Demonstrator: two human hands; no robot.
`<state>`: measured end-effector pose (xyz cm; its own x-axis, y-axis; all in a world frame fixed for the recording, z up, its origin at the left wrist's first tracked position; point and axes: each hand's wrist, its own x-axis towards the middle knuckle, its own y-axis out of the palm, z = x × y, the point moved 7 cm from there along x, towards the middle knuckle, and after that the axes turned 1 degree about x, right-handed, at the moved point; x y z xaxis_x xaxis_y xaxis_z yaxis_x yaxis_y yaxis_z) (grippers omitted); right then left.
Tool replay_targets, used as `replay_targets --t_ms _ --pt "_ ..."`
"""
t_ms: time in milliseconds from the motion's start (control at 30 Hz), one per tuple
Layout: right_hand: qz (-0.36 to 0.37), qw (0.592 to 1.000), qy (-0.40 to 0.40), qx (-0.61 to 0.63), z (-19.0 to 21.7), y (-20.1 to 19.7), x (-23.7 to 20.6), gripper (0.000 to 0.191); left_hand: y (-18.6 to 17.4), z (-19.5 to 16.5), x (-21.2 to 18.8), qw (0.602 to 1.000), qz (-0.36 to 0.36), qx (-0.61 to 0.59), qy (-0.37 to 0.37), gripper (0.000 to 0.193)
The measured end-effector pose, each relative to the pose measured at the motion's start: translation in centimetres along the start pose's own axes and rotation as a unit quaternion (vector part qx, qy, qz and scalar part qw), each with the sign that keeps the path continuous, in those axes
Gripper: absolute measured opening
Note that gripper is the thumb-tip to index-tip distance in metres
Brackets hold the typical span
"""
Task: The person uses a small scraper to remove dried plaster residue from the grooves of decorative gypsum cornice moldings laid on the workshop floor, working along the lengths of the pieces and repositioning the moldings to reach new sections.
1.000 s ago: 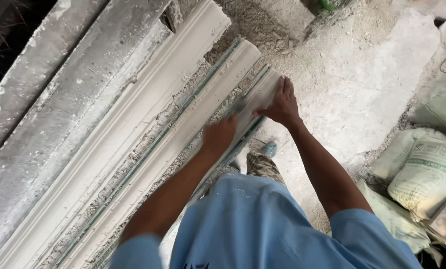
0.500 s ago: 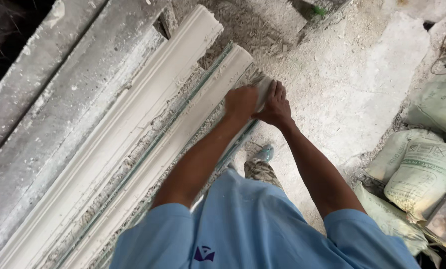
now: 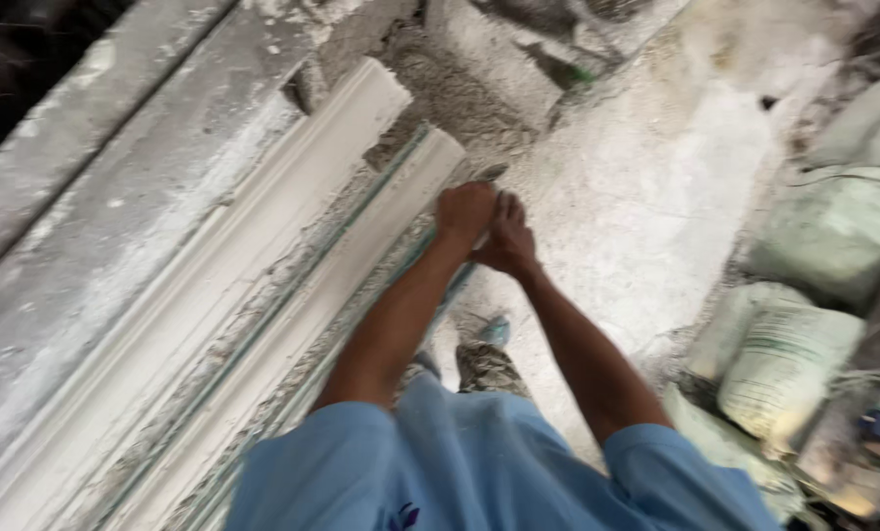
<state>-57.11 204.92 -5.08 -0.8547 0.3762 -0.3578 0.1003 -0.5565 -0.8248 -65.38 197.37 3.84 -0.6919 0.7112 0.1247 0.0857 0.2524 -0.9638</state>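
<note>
The left hand [image 3: 464,211] and right hand [image 3: 507,241] are pressing together at the far end of the long white plaster cornice moulding [image 3: 292,315], fingers curled onto a blurred grey scraping tool [image 3: 489,174]. The moulding is lying diagonally on the dusty counter [image 3: 115,197], its long axis running back toward the person's left.

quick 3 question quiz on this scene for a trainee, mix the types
1. True or false: the left hand and right hand are far apart.
2. The hands meet near the end of: A) the white moulding strip B) a metal bucket C) a wooden ladder
3. What lies at the right edge of the view?

Key
1. False: they are pressed together.
2. A
3. Filled sacks on the dusty floor.
</note>
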Motion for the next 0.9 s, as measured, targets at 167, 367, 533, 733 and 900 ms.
replay_targets --t_ms 167,367,533,733,900 --pt "-0.002 1.000 0.004 0.005 -0.2 0.3 -0.8 0.162 2.3 6.3 -10.2 0.977 0.154 -0.065 -0.130 0.028" --pt "-0.037 0.998 -0.048 -0.001 1.2 -0.3 -0.8 0.158 -2.9 16.2 -34.0 0.931 0.203 -0.069 -0.295 0.049" --pt "-0.021 0.999 -0.022 -0.016 1.1 0.1 -0.5 0.156 0.2 10.3 -19.0 0.932 0.162 -0.100 -0.309 0.048" --pt "-0.123 0.981 -0.144 -0.045 0.5 -0.4 -1.8 0.105 0.6 -1.1 -0.6 0.949 0.072 -0.148 -0.271 0.055" --pt "-0.047 0.973 -0.064 0.216 -1.4 1.1 -5.6 0.044 -1.1 -1.4 -13.1 0.910 -0.023 -0.392 -0.132 0.053"
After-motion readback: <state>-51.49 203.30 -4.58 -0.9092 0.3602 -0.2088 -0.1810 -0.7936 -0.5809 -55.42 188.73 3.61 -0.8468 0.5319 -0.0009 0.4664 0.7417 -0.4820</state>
